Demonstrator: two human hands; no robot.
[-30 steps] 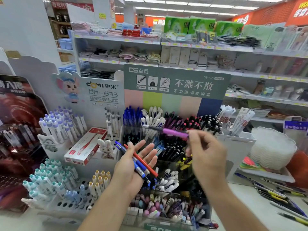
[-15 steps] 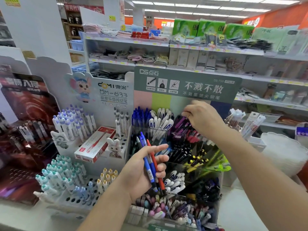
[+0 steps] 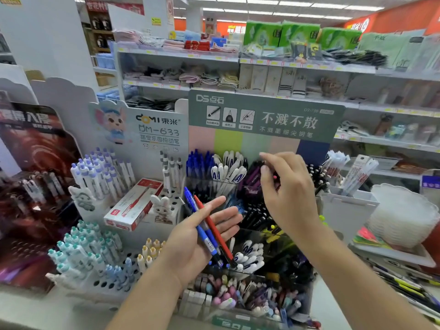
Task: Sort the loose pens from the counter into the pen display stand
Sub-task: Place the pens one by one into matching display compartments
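Plastic, glossy, slim: loose pens (image 3: pixel 209 231), several blue-barrelled and one red, lying diagonally across the open palm of the left hand (image 3: pixel 197 236). Left grip: fingers spread flat, thumb loosely over the barrels, pens cradled rather than pinched; tips point down toward the wrist side, clips up and away.

Right hand (image 3: pixel 285 186): above the purple-pen compartment (image 3: pixel 252 179) of the pen display stand (image 3: pixel 262 239), fingers (image 3: pixel 267 172) curled and slightly apart, nothing visibly between them. A second ago this hand held a purple pen out in front of the stand; half a second ago it was pressed down among the purple caps; now it is lifted clear and empty. Judgement: the purple pen is lodged with its like, one item sorted, and the blue and red ones in the left palm are next.

Stand, outward from the hands: clear acrylic tiers, stepped. Behind the right hand, blue caps and white clip-topped pens (image 3: pixel 228 170) in upright ranks; below it, black barrels, then more white clips, then pastel stubby items at the front lip. Green card header (image 3: pixel 264 117) above, matt, with pastel stripes beneath.

Left of the stand: white perforated rack with lilac-topped pens (image 3: pixel 102 172); a red-and-white carton (image 3: pixel 133 203) lying tilted on it.

Right of the stand, on the bench (image 3: pixel 331 313): further loose pens (image 3: pixel 404 284), dark and yellow, blurred, awaiting collection.
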